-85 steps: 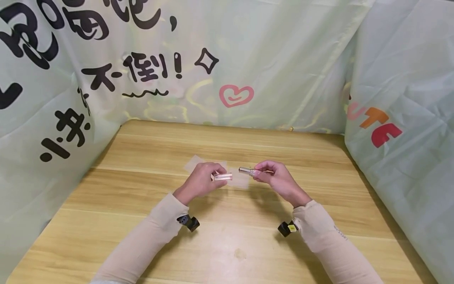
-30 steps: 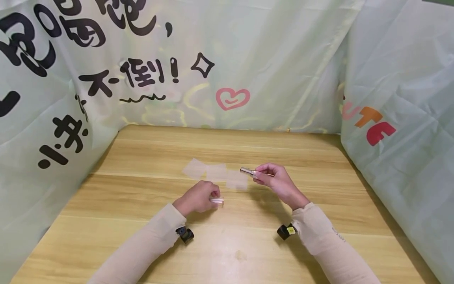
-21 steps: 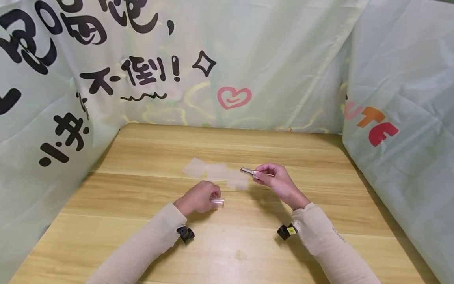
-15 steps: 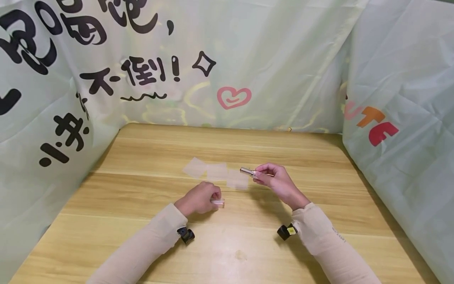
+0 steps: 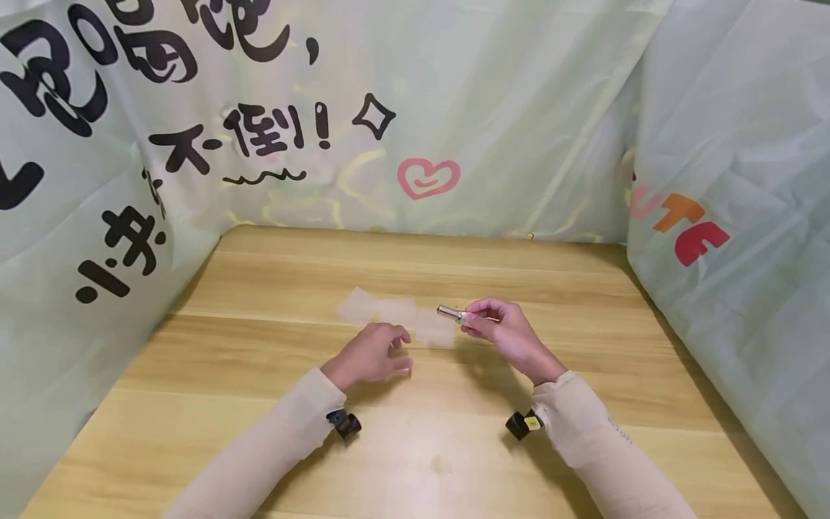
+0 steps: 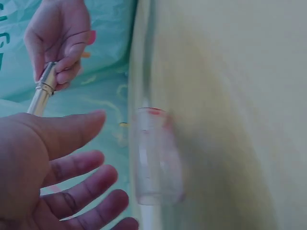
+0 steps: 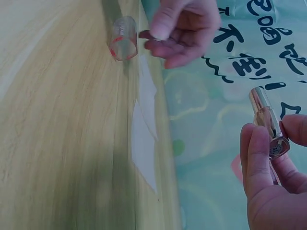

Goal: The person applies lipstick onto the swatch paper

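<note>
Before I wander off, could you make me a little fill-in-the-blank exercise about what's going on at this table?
The right hand holds the shiny tube, while the left hand holds ____.
Left or right: the clear cylinder is nearer the ____ hand.
The heart on the cloth is coloured ____.

Missing words: nothing; left; pink.

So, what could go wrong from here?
The clear cap lies on its side on the table, so it might roll if the open left hand nudges it. The right hand pinches the lipstick tube toward one end, so it could slip and drop.
</note>
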`<act>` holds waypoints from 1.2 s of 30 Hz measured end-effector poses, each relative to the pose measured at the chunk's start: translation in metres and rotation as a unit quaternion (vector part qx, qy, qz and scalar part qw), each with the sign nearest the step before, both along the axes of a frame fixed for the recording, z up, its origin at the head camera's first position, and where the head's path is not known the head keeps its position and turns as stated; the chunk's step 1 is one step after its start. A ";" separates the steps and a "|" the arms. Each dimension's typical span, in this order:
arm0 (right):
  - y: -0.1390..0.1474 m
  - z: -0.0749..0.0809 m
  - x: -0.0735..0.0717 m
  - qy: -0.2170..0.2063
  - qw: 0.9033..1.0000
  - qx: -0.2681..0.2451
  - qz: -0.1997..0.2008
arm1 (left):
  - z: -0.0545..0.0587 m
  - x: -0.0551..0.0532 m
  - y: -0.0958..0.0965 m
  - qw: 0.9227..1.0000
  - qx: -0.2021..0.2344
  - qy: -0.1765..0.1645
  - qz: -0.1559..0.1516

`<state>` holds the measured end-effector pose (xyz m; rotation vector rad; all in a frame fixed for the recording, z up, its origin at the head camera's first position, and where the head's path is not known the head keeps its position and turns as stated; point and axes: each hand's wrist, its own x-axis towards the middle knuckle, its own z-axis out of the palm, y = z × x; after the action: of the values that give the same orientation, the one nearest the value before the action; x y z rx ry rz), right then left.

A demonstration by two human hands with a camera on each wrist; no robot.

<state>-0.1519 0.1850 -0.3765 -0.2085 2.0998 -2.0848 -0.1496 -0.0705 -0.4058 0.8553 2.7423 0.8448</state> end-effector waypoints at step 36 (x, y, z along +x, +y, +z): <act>-0.013 0.006 0.003 0.000 0.999 -0.035 0.003 | 0.023 -0.009 0.032 0.961 0.258 -0.039 0.092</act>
<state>-0.1487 0.1720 -0.3704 -0.2241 2.0250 -2.1561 -0.1590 -0.0390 -0.3831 0.6191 2.5909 1.6401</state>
